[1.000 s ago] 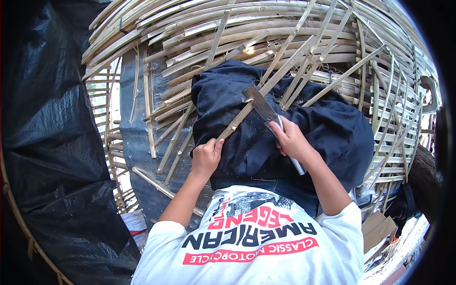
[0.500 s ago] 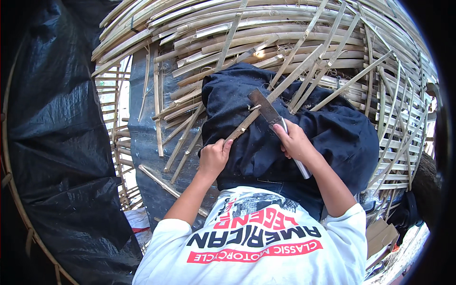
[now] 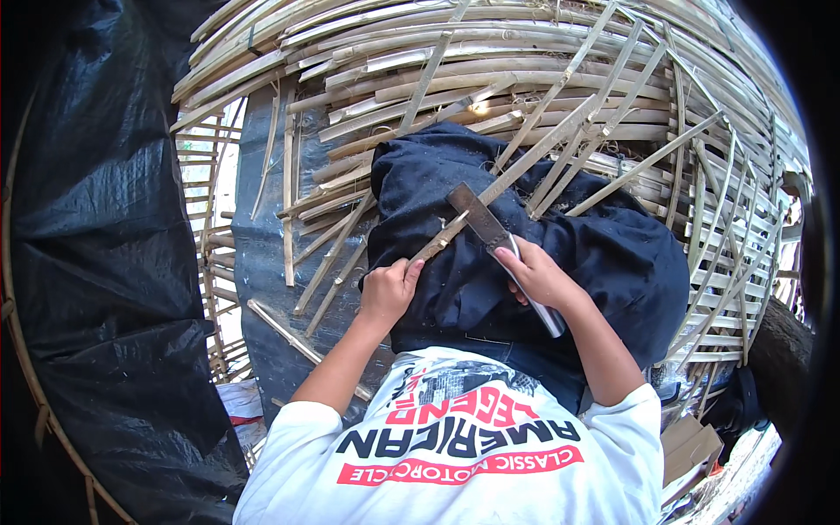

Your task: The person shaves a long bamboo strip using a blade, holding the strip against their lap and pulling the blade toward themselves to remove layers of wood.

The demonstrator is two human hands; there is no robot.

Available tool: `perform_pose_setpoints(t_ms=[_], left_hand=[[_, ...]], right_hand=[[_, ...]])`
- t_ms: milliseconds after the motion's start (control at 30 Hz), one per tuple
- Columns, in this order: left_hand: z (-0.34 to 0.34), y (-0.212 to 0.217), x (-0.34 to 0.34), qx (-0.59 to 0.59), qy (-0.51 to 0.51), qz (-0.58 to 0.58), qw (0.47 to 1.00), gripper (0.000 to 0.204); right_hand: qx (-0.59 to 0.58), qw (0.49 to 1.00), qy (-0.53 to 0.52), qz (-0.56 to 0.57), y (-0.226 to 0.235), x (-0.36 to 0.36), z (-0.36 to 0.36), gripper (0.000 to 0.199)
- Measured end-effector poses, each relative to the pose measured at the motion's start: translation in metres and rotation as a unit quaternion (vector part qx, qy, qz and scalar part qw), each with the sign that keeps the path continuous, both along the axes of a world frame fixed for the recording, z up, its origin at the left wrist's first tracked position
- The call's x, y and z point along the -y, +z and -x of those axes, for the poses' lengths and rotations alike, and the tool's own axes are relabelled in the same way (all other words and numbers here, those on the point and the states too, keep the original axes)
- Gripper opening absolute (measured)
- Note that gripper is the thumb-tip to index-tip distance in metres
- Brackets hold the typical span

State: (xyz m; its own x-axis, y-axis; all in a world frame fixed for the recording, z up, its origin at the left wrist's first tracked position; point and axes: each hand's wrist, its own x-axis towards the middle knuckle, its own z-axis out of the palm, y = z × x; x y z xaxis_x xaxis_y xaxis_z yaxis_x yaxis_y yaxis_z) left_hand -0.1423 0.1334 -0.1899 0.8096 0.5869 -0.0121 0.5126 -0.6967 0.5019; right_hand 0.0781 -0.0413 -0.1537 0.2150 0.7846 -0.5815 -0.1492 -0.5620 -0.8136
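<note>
My left hand (image 3: 391, 291) is closed around the near end of a long bamboo strip (image 3: 525, 164), which slants away to the upper right across my lap. A dark cloth (image 3: 420, 184) covers my legs under it. In my right hand (image 3: 541, 278) is a knife (image 3: 479, 214) with a broad, dark, flat blade and a shiny metal handle. The blade lies across the strip, a short way beyond my left hand. A small pale shaving (image 3: 453, 219) stands up from the strip beside the blade.
Stacked bamboo strips (image 3: 525, 85) fill the far side, and several looser ones lean on the cloth. Cut pieces lie on a grey sheet (image 3: 262, 227) at the left. Black plastic sheeting (image 3: 105, 219) hangs at far left; a cardboard box (image 3: 689, 446) stands at lower right.
The knife and my right hand have moved slightly left and down toward me, the blade further along the strip toward my left hand. My left hand keeps its hold on the strip.
</note>
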Motion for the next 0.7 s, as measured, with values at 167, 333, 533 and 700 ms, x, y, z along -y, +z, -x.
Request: perform_pose_setpoints(t_ms=[167,333,533,700], left_hand=[[0.001,-0.003,-0.001,-0.003,0.003,0.0,1.0,0.046],[-0.002,-0.002,0.002,0.009,0.003,-0.001,1.0,0.048],[0.0,0.0,0.002,0.0,-0.001,-0.001,1.0,0.049],[-0.003,0.007,0.004,-0.012,0.014,0.011,1.0,0.049]], right_hand=[[-0.036,0.999,-0.011,-0.022,-0.009,0.004,-0.013,0.037],[-0.192,0.961,-0.188,-0.065,-0.01,0.001,0.006,0.035],[0.059,0.997,-0.053,-0.02,-0.009,-0.001,0.02,0.037],[-0.004,0.999,-0.047,-0.018,-0.018,-0.002,0.012,0.037]])
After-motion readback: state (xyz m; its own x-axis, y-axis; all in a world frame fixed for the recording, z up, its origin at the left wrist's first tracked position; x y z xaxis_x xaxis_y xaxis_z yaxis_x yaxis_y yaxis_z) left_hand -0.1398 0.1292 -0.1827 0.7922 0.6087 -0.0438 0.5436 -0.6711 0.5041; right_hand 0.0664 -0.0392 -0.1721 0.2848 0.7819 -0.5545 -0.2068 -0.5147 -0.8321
